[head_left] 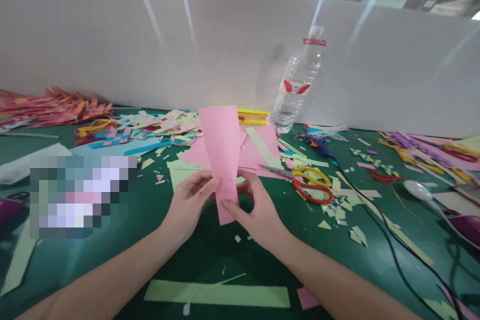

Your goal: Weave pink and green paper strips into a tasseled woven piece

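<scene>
Pink paper [223, 160] upright above the green surface [210, 255], short of its far edge; left hand [193, 200] and right hand [258, 205] both pinch it. Curved, not pressed flat; no cuts seen. Light green strip [217, 294] lies already cut, toward near edge. Scissors [311, 185] unheld. Remaining folds: cannot tell.

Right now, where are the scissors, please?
In the head view, the scissors lie right of centre on the table, beyond the right hand, among paper scraps.

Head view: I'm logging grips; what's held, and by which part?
Pink paper, by its lower part: left hand at the left edge, right hand near the bottom.
</scene>
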A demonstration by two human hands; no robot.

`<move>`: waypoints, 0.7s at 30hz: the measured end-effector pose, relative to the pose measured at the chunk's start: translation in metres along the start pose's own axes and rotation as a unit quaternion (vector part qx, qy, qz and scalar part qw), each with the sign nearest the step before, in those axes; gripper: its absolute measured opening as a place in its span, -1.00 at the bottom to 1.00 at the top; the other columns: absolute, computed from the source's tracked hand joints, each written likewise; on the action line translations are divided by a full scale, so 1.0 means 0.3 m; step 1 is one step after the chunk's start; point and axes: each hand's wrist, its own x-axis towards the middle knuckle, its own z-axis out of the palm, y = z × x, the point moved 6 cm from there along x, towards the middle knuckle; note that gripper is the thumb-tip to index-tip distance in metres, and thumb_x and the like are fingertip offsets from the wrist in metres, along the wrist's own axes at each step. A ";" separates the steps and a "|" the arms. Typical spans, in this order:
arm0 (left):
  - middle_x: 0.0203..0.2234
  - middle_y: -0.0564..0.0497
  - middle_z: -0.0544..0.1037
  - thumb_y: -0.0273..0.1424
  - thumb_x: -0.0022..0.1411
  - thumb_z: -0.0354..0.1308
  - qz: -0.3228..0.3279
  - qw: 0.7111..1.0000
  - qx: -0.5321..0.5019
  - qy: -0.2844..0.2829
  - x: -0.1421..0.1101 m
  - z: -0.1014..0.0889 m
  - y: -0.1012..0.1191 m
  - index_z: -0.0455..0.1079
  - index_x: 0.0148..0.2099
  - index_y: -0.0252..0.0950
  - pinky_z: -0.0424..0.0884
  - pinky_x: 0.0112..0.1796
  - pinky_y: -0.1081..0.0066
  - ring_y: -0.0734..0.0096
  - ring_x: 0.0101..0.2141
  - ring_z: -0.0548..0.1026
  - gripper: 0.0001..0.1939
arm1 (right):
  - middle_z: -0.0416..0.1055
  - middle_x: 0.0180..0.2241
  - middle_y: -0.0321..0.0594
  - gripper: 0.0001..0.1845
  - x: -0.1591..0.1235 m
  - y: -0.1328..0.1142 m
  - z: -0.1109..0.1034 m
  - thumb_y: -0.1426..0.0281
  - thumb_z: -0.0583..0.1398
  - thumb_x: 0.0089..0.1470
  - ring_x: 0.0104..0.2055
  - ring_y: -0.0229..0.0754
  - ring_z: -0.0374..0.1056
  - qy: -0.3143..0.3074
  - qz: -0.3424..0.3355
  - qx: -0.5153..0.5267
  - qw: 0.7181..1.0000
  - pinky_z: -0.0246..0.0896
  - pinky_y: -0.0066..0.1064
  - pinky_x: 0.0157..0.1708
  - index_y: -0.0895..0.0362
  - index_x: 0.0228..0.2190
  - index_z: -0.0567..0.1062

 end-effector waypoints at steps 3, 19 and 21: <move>-0.38 -0.02 0.58 -0.19 -0.03 0.38 0.009 0.999 0.028 -0.040 -0.008 0.013 -0.006 0.54 -0.30 -0.26 0.48 -0.32 0.39 0.33 -0.39 0.51 -0.72 | 0.43 -0.09 -0.09 -0.43 0.004 -0.002 -0.001 0.34 0.26 -0.01 -0.17 -0.11 0.41 -0.008 -0.002 -0.036 0.999 0.37 -0.14 -0.13 0.09 0.05 0.28; -0.21 -0.04 0.52 -0.20 0.19 0.11 0.125 0.927 0.341 -0.098 -0.032 0.065 0.034 0.39 -0.12 -0.18 0.34 -0.19 0.30 0.21 -0.19 0.46 -0.75 | 0.49 -0.02 -0.14 -0.60 0.054 0.061 -0.024 0.22 0.35 -0.12 0.09 0.01 0.36 0.011 0.123 0.380 0.917 0.25 -0.04 0.12 0.06 -0.20 0.48; -0.32 -0.01 0.55 -0.20 0.14 0.16 0.098 0.927 0.339 -0.130 -0.026 0.083 0.023 0.42 -0.25 -0.17 0.36 -0.24 0.32 0.22 -0.28 0.48 -0.81 | 0.47 0.02 -0.13 -0.58 0.052 0.071 -0.014 0.21 0.35 -0.10 0.07 0.02 0.37 -0.003 0.138 0.382 0.914 0.27 -0.03 0.10 0.07 -0.18 0.47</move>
